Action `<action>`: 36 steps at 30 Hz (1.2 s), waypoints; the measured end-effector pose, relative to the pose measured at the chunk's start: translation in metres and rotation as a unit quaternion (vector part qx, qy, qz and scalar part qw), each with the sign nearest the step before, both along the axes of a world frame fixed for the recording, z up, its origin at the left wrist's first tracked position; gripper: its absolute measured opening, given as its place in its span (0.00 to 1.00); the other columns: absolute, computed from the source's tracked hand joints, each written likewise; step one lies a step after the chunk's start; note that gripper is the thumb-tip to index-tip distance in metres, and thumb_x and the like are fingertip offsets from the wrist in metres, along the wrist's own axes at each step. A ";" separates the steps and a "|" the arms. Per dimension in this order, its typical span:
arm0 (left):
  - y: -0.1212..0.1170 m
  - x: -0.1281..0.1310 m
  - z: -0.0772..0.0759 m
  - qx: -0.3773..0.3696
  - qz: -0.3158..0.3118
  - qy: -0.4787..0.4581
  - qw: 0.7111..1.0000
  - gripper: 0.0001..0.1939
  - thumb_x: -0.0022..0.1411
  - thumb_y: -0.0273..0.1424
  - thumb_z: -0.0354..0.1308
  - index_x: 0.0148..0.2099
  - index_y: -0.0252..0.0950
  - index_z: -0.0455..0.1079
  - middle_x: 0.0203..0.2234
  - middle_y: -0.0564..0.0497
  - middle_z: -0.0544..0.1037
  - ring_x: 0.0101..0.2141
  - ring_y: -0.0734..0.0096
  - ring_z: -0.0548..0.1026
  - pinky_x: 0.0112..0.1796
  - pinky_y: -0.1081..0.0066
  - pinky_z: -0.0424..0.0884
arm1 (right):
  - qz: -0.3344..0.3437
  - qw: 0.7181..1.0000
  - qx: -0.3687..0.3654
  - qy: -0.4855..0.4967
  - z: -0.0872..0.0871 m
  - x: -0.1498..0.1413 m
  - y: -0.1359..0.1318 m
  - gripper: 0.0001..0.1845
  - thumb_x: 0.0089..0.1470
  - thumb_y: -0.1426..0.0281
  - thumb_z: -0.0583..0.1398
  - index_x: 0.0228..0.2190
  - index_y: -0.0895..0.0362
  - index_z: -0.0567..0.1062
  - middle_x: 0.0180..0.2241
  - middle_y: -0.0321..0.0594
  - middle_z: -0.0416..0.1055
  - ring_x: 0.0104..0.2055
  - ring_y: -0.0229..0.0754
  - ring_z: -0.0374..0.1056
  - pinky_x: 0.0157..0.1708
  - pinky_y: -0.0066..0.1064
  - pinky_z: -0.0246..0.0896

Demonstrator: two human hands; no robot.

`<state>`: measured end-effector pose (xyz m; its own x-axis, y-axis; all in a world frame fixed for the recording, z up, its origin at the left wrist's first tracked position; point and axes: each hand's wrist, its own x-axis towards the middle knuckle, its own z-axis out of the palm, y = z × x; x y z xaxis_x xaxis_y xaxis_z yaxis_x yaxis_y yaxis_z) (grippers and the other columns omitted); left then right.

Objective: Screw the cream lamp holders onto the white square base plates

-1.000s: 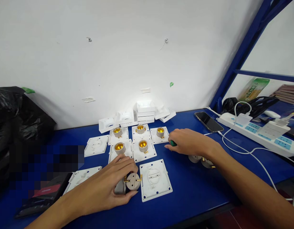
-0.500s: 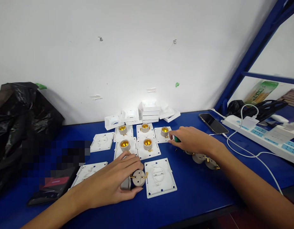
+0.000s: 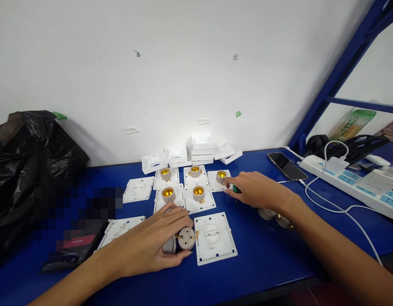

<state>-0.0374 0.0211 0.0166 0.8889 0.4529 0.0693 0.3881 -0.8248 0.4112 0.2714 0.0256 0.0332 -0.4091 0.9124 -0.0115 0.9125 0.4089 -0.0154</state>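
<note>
My left hand (image 3: 161,233) is closed around a round ceramic lamp socket (image 3: 186,239), its flat back with brass tabs turned towards me. Beside that socket, under my fingers, is a grey block (image 3: 169,246). A white square base plate (image 3: 215,250) lies just to the right, its inner side up. My right hand (image 3: 258,191) is curled around a green-handled screwdriver (image 3: 236,189), whose metal shaft sticks out behind the hand. Its fingertips are low over the table near a tiny dark screw. Further sockets (image 3: 267,213) lie partly hidden below my right wrist.
Several base plates carrying gold-lined sockets (image 3: 198,192) stand ahead. White covers (image 3: 201,152) are stacked against the wall. Bare plates (image 3: 138,189) lie on the left, near a black bag (image 3: 33,170). A phone (image 3: 286,165) and a power strip (image 3: 349,178) with cables are on the right.
The view has swung slightly left, so everything sits further right in the picture. My left hand keeps hold of the socket; my right hand stays low over the table with the screwdriver.
</note>
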 end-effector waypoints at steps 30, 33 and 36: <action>0.003 -0.002 -0.006 0.037 -0.015 0.000 0.999 0.12 0.66 0.31 0.63 0.50 0.41 0.68 0.41 0.53 0.75 0.47 0.62 0.74 0.67 0.50 0.54 | 0.038 0.996 0.076 0.026 0.002 -0.020 -0.002 0.20 0.69 0.53 0.55 0.49 0.54 0.75 0.39 0.46 0.82 0.34 0.45 0.76 0.30 0.33 0.54; 0.002 -0.001 -0.005 0.040 -0.015 0.006 0.999 0.12 0.66 0.32 0.63 0.50 0.40 0.68 0.42 0.53 0.75 0.47 0.62 0.74 0.67 0.49 0.53 | 0.041 0.995 0.082 0.031 0.003 -0.024 -0.005 0.22 0.70 0.53 0.52 0.47 0.55 0.75 0.39 0.46 0.82 0.33 0.45 0.76 0.29 0.33 0.53; 0.001 -0.001 -0.004 0.040 -0.012 0.008 0.999 0.12 0.66 0.31 0.64 0.49 0.40 0.67 0.41 0.53 0.75 0.46 0.63 0.74 0.65 0.51 0.56 | 0.043 0.995 0.088 0.033 0.003 -0.025 -0.008 0.21 0.70 0.53 0.51 0.46 0.55 0.75 0.38 0.46 0.82 0.33 0.46 0.76 0.29 0.33 0.52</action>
<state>-0.0388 0.0222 0.0124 0.9009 0.4246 0.0902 0.3734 -0.8640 0.3377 0.2461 0.0178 0.0363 -0.4795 0.8599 0.1753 0.8739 0.4861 0.0056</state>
